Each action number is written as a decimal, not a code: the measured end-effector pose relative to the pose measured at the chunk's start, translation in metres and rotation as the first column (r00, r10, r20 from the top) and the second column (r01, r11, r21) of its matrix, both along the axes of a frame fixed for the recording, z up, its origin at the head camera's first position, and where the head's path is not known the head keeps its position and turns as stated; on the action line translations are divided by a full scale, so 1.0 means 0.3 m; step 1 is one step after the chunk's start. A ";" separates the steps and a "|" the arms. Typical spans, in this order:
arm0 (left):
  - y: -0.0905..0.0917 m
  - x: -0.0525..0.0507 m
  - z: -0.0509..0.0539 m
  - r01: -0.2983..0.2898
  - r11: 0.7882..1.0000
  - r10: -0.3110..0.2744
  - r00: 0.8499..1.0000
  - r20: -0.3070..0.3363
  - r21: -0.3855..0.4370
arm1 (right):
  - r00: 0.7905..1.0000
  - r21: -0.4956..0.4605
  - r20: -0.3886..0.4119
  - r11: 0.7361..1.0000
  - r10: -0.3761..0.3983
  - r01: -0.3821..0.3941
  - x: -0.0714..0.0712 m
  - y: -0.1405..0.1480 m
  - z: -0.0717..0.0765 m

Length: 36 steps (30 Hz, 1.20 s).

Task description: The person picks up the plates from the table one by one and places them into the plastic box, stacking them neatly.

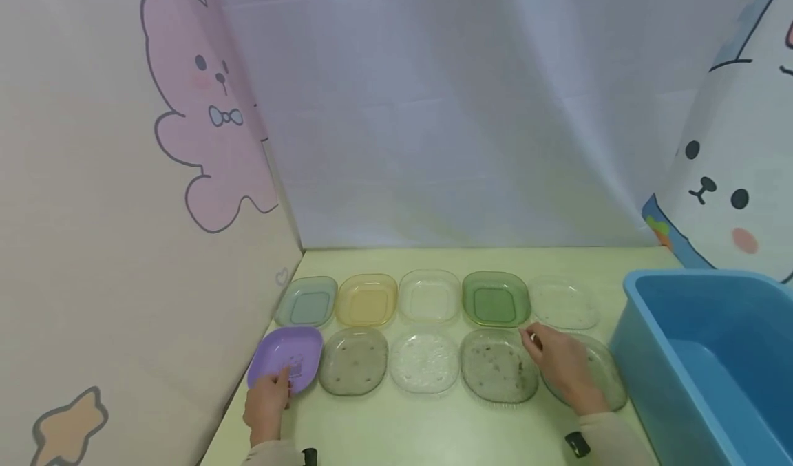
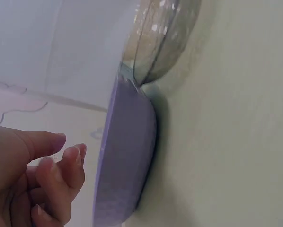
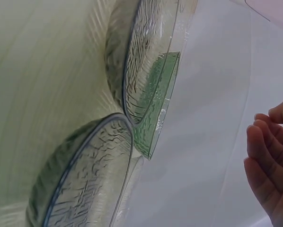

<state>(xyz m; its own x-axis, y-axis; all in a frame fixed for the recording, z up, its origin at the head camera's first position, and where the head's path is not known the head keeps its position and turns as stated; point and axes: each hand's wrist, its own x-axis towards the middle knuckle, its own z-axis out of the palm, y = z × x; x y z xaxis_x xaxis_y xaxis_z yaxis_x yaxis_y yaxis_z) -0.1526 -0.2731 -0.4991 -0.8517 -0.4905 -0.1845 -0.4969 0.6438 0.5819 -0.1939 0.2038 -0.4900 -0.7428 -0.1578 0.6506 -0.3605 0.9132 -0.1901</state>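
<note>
Over the near edge of the purple plate (image 1: 281, 356) hovers my left hand (image 1: 266, 404), its thumb and fingers loosely bent. In the left wrist view a gap separates these fingers (image 2: 73, 165) from the purple plate (image 2: 125, 156), and nothing shows between them. My right hand (image 1: 564, 366) is above the front row's right end, between a grey-green patterned plate (image 1: 498, 366) and a clear greenish plate (image 1: 604, 369). The right wrist view has its fingers (image 3: 262, 151) loosely curled, holding nothing visible, away from the plates. Small dark spots appear on the grey-green plate.
Behind stands a row of pale blue (image 1: 306, 302), amber (image 1: 367, 301), clear (image 1: 430, 297), green (image 1: 495, 299) and colourless (image 1: 564, 304) plates. A grey plate (image 1: 353, 363) and a clear textured plate (image 1: 424, 363) lie in front. A deep blue bin (image 1: 657, 356) borders the right.
</note>
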 end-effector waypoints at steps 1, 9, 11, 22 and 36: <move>-0.014 0.011 -0.007 -0.022 1.000 0.022 1.000 0.015 -0.003 | 1.000 -0.004 0.012 1.000 -0.003 0.003 0.000 0.001 0.001; -0.063 0.033 -0.045 -0.128 0.992 0.127 0.990 0.060 0.013 | 0.994 -0.024 0.107 0.999 -0.036 0.039 0.006 0.019 0.007; -0.063 0.029 -0.056 -0.123 0.992 0.121 0.991 0.064 0.028 | 0.993 -0.022 0.111 0.999 -0.036 0.039 0.008 0.022 0.008; -0.061 0.042 -0.113 -0.216 0.967 0.214 0.976 0.026 0.135 | 1.000 0.014 0.021 1.000 -0.008 0.007 0.005 0.028 -0.024; -0.074 0.070 -0.087 -0.247 0.958 0.256 0.965 -0.046 0.145 | 0.999 -0.001 0.031 1.000 -0.015 0.015 0.009 0.032 -0.019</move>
<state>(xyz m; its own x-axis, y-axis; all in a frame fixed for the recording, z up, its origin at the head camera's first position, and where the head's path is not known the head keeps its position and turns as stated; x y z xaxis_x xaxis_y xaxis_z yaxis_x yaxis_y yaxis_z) -0.1314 -0.2952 -0.5251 -0.7159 -0.6645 -0.2143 -0.5918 0.4146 0.6913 -0.1911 0.2135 -0.4957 -0.7646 -0.1461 0.6277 -0.3410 0.9182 -0.2016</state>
